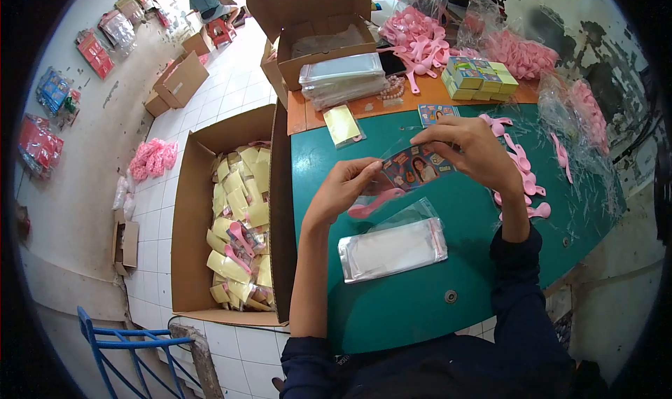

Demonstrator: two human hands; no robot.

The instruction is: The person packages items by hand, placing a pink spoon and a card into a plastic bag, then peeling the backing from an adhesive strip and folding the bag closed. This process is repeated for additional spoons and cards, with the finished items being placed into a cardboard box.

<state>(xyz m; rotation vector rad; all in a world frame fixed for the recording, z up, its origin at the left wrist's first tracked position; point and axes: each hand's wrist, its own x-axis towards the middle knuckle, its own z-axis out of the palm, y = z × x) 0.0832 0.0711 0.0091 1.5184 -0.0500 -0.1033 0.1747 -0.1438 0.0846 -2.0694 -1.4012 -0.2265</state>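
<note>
Between my two hands hangs a transparent plastic bag with a dark printed card and a pink measuring spoon in it. My left hand pinches the bag's left end between thumb and fingers. The right-hand end is gripped by my right hand, fingers bent over the card's upper edge. Below them, a stack of transparent bags lies on the green table. Loose pink measuring spoons are scattered right of my right hand. A filled bag with a yellow card lies beyond my left hand.
Left of the table stands a deep cardboard box holding many filled bags. At the back are bundled cards, a pile of pink spoons, more bags and an open carton. A person sits far off.
</note>
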